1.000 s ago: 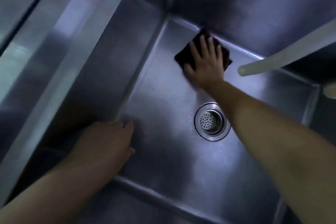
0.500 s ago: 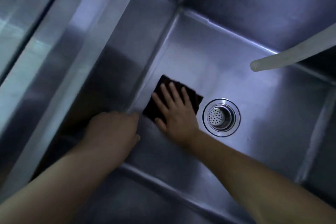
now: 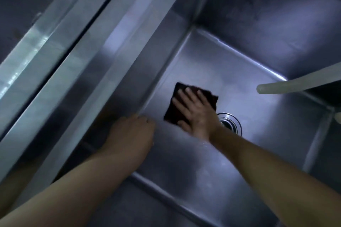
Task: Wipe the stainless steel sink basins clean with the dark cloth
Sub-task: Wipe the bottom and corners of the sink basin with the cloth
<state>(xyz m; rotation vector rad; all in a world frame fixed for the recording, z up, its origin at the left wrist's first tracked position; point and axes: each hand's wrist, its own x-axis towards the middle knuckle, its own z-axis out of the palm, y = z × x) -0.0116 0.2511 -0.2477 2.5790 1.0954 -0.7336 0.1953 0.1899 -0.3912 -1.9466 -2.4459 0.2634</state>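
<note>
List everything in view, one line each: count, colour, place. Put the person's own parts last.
Stainless steel sink basin: one, silver-grey, fills the middle and right of the view.
Dark square cloth: one, dark brown to black, flat on the basin floor, left of the drain.
Round metal drain strainer: one, silver, in the basin floor, partly hidden by the right wrist.
Pale hose end: one, whitish, reaching in from the right edge above the basin.
Steel divider rim: one, silver, runs diagonally along the basin's left side.
Left hand: one, rests against the basin's left wall.
Right hand: one, fingers spread flat, pressing on the cloth.
</note>
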